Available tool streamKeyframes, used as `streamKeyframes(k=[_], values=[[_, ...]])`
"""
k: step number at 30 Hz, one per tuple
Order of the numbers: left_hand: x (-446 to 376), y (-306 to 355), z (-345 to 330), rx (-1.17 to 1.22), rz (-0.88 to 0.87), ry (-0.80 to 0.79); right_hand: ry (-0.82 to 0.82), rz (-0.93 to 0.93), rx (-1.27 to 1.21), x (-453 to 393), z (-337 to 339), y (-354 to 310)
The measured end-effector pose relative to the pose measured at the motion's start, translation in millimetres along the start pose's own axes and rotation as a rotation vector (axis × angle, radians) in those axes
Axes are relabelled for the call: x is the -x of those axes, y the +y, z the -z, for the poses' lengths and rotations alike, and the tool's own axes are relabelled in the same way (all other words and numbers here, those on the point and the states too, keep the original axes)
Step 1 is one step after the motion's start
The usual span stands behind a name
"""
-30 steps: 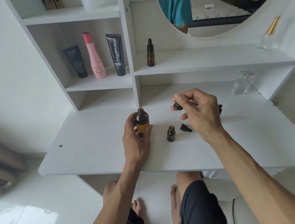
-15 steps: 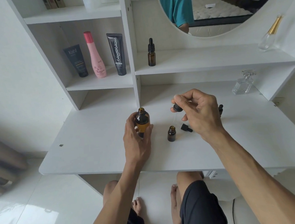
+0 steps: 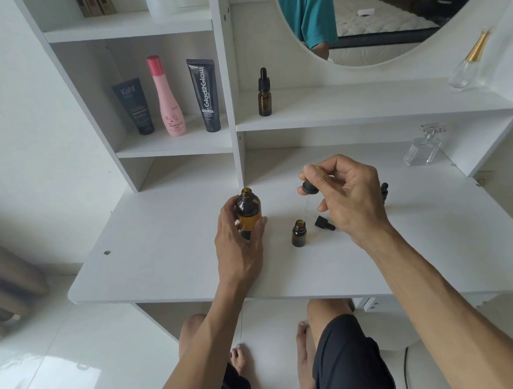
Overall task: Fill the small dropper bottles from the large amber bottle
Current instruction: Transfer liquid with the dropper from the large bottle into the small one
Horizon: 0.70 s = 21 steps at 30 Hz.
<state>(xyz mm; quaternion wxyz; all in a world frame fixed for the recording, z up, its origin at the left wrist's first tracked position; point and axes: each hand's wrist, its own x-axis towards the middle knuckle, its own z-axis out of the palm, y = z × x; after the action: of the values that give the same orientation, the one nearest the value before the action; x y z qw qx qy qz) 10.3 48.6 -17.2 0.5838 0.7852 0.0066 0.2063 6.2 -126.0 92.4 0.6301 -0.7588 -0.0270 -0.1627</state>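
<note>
The large amber bottle [image 3: 248, 210] stands uncapped on the white desk [image 3: 168, 264], and my left hand [image 3: 237, 242] grips it from the near side. A small amber dropper bottle [image 3: 298, 234] stands open just to its right. My right hand [image 3: 345, 199] pinches a black dropper [image 3: 307, 187] by its bulb; the clear glass tube hangs down, its tip just above the small bottle's mouth. A black dropper cap [image 3: 324, 223] lies on the desk beside the small bottle. Another capped dropper bottle [image 3: 264, 94] stands on the shelf behind.
Three cosmetic tubes and bottles [image 3: 168, 99] stand on the left shelf. A clear glass perfume bottle [image 3: 424, 147] sits at the desk's back right, another with a gold cap [image 3: 470, 61] on the shelf above. A dark item [image 3: 384, 191] pokes out behind my right hand.
My right hand has shifted slightly, keeping the dropper over the small bottle. The left hand stays on the large bottle.
</note>
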Motion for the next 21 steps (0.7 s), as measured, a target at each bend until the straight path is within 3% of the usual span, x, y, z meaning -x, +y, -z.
streamKeyframes(k=[21], values=[[0.6, 0.6, 0.5, -0.01, -0.002, 0.0, 0.008, 0.026, -0.094, -0.7, 4.0, -5.1]])
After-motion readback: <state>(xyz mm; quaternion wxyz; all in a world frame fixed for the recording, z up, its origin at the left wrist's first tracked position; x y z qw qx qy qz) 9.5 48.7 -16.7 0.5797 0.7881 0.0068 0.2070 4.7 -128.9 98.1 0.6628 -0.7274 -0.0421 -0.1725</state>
